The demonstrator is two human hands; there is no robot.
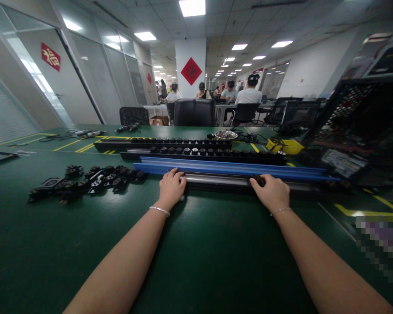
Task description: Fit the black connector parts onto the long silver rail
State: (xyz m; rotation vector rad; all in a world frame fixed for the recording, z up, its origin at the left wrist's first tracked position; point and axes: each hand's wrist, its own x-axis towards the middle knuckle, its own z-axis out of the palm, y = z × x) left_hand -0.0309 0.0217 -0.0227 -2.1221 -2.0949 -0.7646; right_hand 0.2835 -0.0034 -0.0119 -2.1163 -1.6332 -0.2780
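A long grey and black rail (216, 179) lies across the green table (196, 253) in front of me, with a long blue strip (236, 168) resting along its far side. My left hand (171, 187) grips the rail near its left end, fingers curled over it. My right hand (270, 191) is closed on the rail further right, fingertips on a small black part. A thin bracelet circles each wrist.
Two more black rails (183, 150) studded with black knobs lie beyond. A heap of small black parts (91, 179) sits at the left. A metal bowl (225, 134), a yellow tray (286, 147) and a black perforated case (360, 126) stand right. Several people sit at far desks.
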